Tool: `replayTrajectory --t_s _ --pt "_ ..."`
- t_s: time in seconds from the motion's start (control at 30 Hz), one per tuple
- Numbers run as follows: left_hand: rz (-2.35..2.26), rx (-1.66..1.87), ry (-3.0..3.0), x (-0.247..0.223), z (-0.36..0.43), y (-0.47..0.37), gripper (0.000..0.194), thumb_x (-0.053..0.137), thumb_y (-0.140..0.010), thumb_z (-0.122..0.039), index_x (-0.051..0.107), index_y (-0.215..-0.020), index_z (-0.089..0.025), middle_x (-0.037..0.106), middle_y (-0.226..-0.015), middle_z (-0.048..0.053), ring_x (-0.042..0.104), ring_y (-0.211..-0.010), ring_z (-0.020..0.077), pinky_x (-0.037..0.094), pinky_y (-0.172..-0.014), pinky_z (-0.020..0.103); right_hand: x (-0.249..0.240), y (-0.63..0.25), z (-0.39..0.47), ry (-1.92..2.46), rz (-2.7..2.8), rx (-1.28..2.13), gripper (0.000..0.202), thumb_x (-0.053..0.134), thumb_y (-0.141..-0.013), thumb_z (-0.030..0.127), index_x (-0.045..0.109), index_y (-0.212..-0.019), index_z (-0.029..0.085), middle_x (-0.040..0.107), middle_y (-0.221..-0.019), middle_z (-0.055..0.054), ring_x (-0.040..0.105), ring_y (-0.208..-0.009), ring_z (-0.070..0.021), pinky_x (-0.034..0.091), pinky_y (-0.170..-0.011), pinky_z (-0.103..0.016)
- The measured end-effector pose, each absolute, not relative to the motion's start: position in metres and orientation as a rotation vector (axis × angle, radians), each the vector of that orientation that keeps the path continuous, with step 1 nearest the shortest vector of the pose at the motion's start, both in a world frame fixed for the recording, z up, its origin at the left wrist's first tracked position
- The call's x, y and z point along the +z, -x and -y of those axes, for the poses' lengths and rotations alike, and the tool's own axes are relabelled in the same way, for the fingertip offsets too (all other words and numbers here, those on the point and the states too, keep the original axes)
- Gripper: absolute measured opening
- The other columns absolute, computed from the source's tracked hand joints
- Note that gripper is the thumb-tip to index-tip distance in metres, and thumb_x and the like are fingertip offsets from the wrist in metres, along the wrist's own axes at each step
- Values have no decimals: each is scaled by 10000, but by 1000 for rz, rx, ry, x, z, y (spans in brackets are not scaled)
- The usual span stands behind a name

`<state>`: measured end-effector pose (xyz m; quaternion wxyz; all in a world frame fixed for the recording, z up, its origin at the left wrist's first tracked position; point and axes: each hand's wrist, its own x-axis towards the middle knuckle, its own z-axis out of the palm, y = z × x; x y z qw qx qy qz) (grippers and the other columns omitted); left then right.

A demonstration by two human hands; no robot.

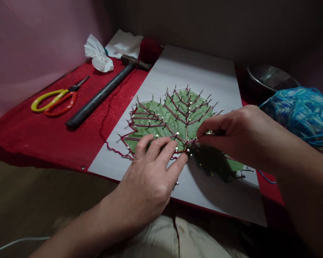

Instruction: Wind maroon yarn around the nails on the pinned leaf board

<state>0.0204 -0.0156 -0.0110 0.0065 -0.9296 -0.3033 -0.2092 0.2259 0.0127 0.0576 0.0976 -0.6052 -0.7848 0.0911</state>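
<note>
One metal bowl (270, 76), contents unclear, leaf (175, 121) under hands (153, 175) (235, 130)

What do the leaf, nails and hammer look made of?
Leaf: likely real plant leaf, matte green; surface looks creased.
Nails: shiny metal, probably steel; heads glint.
Hammer: dark, worn head, probably iron or steel; dark handle with faint sheen, metal or coated wood, unclear.

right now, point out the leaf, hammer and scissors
Leaf (174, 122): head view, on bare green between the nails
Hammer (102, 94): head view, on the middle of the dark handle
Scissors (62, 94): head view, on the yellow handle
</note>
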Motion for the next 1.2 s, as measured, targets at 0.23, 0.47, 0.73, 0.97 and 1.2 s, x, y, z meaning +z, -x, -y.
replayTrajectory --t_s 0.23,0.47,0.73,0.97,1.2 --pt "949 -676 2899 -12 16 -21 333 482 -854 -159 617 -1158 -143 582 -1205 163 463 -1152 318 312 -999 565 56 -226 -15 1857 2346 220 103 622 -709 260 692 -634 269 474 -451 40 334 -410 -84 223 -444 -273" --pt "952 -659 2905 -12 15 -21 358 498 -845 -161 600 -1187 -144 577 -1207 160 457 -1167 322 294 -1015 564 54 -226 -17 1860 2293 337 124 591 -723 232 674 -635 257 473 -454 54 354 -428 -81 262 -464 -252" --pt "955 -677 2895 -12 17 -20 349 504 -840 -163 608 -1171 -139 580 -1195 157 461 -1158 320 291 -1019 560 51 -224 -18 1804 2304 309 146 564 -730 212 684 -656 247 485 -449 45 359 -429 -85 261 -467 -253" --pt "951 -667 2902 -12 16 -20 341 504 -848 -172 608 -1171 -138 582 -1193 163 461 -1174 326 284 -1027 570 48 -215 -24 1890 2309 172 133 584 -690 220 704 -653 261 526 -477 29 377 -431 -91 237 -452 -259" --pt "977 -669 2918 -9 17 -21 304 503 -858 -161 620 -1137 -133 522 -1298 165 436 -1207 322 293 -1039 548 44 -205 -24 1853 2411 126 187 535 -771 240 719 -747 221 578 -543 -8 450 -489 -110 305 -521 -264"
